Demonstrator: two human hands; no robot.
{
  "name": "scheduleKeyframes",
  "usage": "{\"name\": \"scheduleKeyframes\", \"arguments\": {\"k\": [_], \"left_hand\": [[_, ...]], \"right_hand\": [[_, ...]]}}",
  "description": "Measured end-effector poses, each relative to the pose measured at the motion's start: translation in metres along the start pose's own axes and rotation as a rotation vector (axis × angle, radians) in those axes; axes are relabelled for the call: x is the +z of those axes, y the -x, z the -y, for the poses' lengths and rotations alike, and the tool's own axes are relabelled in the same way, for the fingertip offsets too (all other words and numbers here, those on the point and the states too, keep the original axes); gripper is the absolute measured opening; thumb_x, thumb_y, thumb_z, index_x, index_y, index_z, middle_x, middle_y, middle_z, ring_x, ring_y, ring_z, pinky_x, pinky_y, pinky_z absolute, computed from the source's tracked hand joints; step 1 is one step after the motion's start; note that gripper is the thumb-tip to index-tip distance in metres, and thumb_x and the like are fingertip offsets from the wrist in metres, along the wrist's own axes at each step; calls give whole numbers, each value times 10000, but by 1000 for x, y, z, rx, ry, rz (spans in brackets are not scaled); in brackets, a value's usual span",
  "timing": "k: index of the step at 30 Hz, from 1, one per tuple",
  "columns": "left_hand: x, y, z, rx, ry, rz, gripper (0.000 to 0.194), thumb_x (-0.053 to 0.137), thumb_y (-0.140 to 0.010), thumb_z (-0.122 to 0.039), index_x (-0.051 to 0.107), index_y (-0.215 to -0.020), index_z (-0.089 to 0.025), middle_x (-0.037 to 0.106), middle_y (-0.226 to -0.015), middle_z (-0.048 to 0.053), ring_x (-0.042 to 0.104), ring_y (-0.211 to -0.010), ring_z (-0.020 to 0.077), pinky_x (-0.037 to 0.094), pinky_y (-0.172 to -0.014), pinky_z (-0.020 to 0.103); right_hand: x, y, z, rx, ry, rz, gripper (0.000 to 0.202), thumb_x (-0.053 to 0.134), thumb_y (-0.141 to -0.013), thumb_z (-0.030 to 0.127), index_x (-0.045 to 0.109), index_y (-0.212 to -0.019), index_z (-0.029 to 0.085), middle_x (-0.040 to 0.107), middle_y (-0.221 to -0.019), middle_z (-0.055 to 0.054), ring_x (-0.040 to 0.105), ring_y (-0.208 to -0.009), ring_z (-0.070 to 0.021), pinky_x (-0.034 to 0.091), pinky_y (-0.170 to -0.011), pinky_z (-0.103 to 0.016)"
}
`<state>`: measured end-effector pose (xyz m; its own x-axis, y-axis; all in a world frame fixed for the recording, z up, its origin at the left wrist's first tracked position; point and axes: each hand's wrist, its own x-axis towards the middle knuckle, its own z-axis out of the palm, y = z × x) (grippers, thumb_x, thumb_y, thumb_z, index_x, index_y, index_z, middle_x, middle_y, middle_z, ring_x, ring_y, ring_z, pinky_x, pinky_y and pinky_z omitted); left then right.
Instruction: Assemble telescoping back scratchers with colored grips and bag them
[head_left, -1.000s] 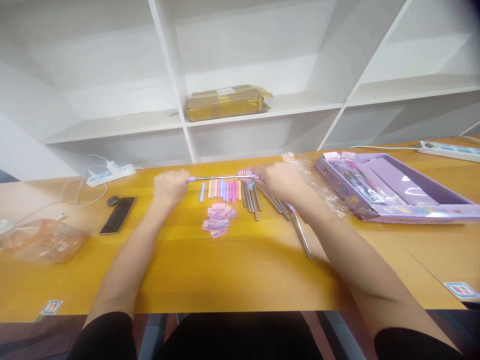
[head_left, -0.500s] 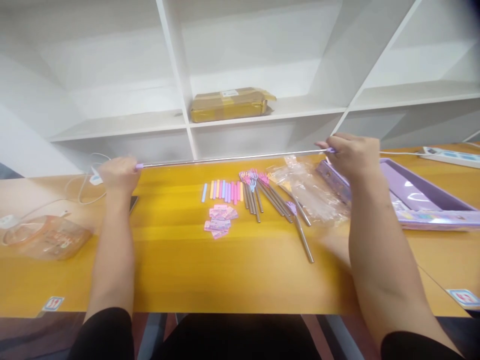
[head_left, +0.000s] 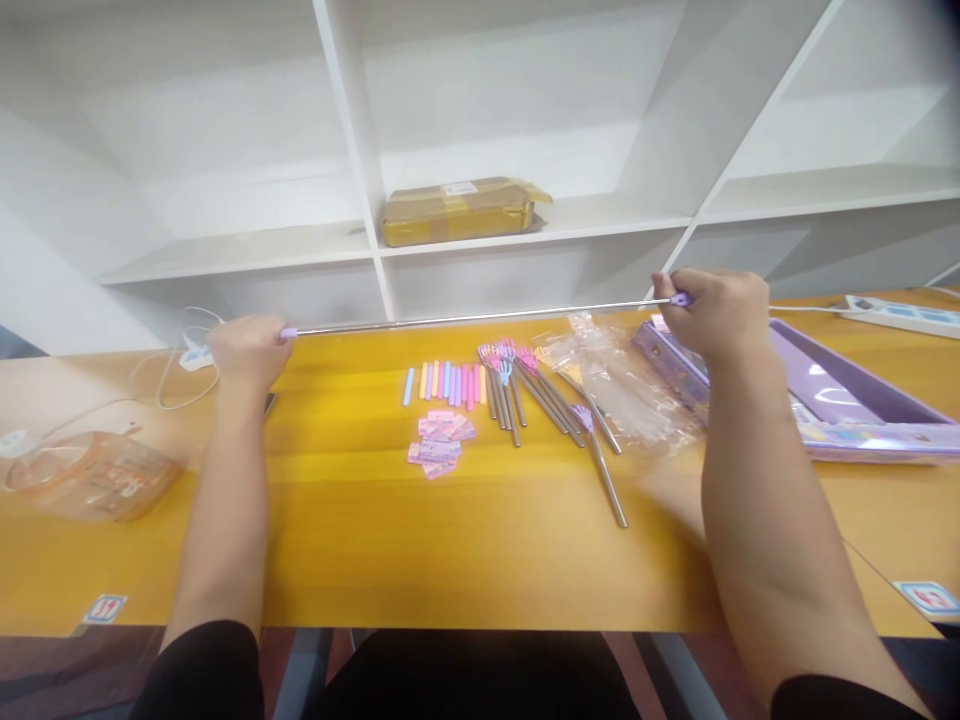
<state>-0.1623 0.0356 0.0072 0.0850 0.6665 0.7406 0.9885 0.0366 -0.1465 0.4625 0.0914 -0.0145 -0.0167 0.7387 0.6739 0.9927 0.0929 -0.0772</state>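
A telescopic back scratcher [head_left: 480,318], a thin metal rod with purple ends, is drawn out long between my hands above the table. My left hand [head_left: 249,352] is closed around its left end, and my right hand [head_left: 716,312] grips the right one; the fingers hide most of both tips. Below the rod lie several other back scratchers [head_left: 504,375] with coloured claw heads and short metal shafts. One with a purple claw [head_left: 600,465] rests a little apart. To their left is a row of pastel sleeves [head_left: 454,384], with small pink cards [head_left: 439,443] in front.
Clear plastic bags [head_left: 619,385] lie beside a purple tray [head_left: 840,375] on the right. An orange translucent bag [head_left: 97,475] and white cables [head_left: 169,375] are at left. Behind stand white shelves holding a taped carton [head_left: 461,212]; a power strip [head_left: 900,315] sits at far right.
My right hand has shifted slightly to the right and my left hand slightly right too, both still holding the extended back scratcher. The things on the table have not moved.
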Motion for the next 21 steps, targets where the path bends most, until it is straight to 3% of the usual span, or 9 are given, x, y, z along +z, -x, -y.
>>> {"name": "scheduleKeyframes", "arguments": {"k": [7,13,21], "left_hand": [[-6,-1,-5,-24,26,29,235,595,-740,-265,429,-575,-236,555,-584,76,569,-655,253,197,-610,350],[-5,2,-1,14,-15,-2,222,513,-795,-275,504,-584,-208,541,-590,64,566,-675,192,206,-624,343],[-5,2,-4,-8,4,7,242,601,-728,-241,413,-575,-237,528,-574,68,537,-629,240,205,-603,355]], "right_hand": [[5,0,2,-2,-33,7,352,408,-976,427,322,-679,260,506,-664,-60,354,-667,-191,280,-690,-330],[7,-2,5,28,-22,29,337,426,-967,420,336,-680,266,493,-651,-54,369,-665,-195,283,-689,-337],[5,0,8,29,-34,45,344,425,-973,398,325,-670,266,515,-652,-60,348,-659,-194,291,-696,-332]]}}
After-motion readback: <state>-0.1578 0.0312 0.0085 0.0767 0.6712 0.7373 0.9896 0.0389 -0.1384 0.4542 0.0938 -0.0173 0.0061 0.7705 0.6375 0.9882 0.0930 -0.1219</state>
